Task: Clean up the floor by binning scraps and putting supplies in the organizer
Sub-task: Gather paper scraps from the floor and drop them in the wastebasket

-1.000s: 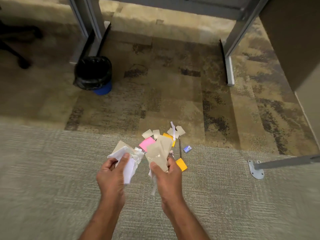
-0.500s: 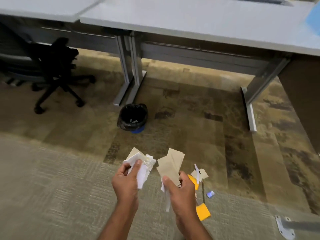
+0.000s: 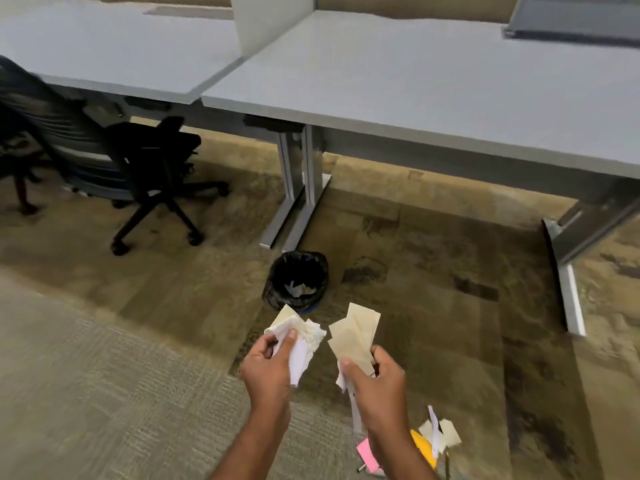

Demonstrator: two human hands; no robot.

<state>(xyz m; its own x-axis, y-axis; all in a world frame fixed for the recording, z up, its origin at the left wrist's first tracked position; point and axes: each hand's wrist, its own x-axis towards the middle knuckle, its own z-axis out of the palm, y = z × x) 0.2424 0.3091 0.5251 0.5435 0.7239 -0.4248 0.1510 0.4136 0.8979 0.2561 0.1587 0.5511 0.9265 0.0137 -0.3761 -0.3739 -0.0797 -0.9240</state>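
My left hand (image 3: 268, 367) grips a bunch of crumpled white and tan paper scraps (image 3: 299, 336). My right hand (image 3: 375, 382) holds several flat tan paper pieces (image 3: 353, 332), with a white strip hanging below it. Both hands are just short of a small bin with a black liner (image 3: 298, 280), which stands on the carpet and has scraps inside. Behind my right wrist, near the bottom edge, lie a pink sticky note (image 3: 367, 452), a yellow note (image 3: 424, 448), tan scraps (image 3: 446, 433) and a pencil (image 3: 447, 462).
Two grey desks (image 3: 398, 84) span the upper view, with metal legs (image 3: 301, 188) just beyond the bin and another leg (image 3: 568, 271) at the right. A black office chair (image 3: 138, 168) stands on the left. A dark tray (image 3: 575, 19) sits on the far right desk.
The view has tilted up and moved forward, so the bin now sits just ahead of my hands. The pile of notes has slid to the bottom edge. Both hands still hold their scraps.
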